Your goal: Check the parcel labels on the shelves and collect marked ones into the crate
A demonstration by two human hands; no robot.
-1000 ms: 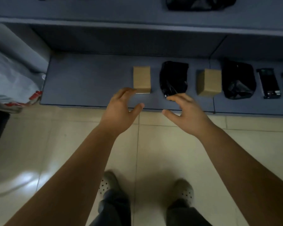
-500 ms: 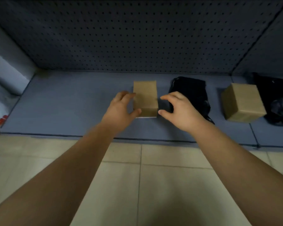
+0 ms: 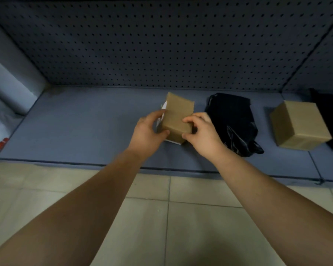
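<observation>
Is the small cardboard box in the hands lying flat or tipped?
Tipped. Both hands hold the cardboard box tilted, and a white label shows along its left side.

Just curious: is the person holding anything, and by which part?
Yes: the small brown cardboard box, tilted. The left hand grips its left side, the right hand its near right corner.

- A parcel depot or stockroom, dimly lit.
- Grey metal shelf (image 3: 85,131) low at 12 o'clock, backed by a perforated pegboard panel (image 3: 161,45).
- Brown cardboard boxes (image 3: 298,125) and black plastic mailer bags (image 3: 233,121) lined up towards 2 o'clock.
- Pale tiled floor (image 3: 181,217) at 6 o'clock.
</observation>
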